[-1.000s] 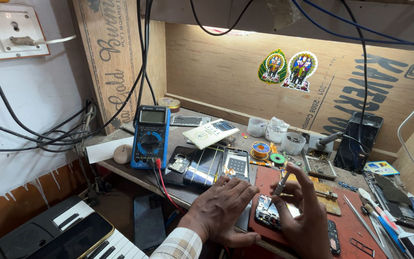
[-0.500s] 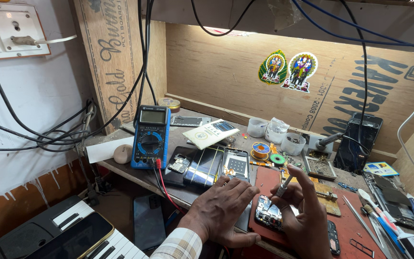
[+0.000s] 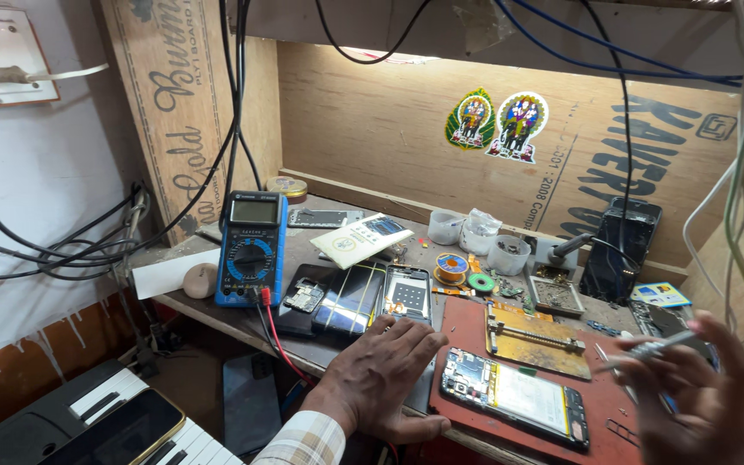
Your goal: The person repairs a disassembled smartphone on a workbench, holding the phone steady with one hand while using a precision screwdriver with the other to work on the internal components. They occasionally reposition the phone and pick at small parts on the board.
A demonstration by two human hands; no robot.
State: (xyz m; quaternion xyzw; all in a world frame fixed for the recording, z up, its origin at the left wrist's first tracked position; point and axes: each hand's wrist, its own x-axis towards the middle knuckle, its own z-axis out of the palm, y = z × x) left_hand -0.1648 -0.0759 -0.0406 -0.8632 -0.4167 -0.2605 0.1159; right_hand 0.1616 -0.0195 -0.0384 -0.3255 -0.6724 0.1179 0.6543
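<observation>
An opened phone [image 3: 514,396] with its circuit board and pale battery showing lies on a red work mat [image 3: 613,405]. My left hand [image 3: 385,379] rests flat on the bench just left of the phone, fingers spread, holding nothing. My right hand [image 3: 691,396] is raised at the right edge of the mat, gripping a thin metal tool [image 3: 647,349], probably tweezers, whose tip points left. The tool tip hangs clear of the phone.
A blue multimeter [image 3: 251,250] with red and black leads stands at the left. Several phones and a phone frame [image 3: 406,293] lie beside it. A metal board holder [image 3: 536,340], small plastic cups [image 3: 480,237], solder spools [image 3: 451,267] and hanging cables [image 3: 622,112] crowd the bench.
My right hand has lifted off the opened phone and swung to the right with the tool. The phone is now fully uncovered. My left hand has stayed put.
</observation>
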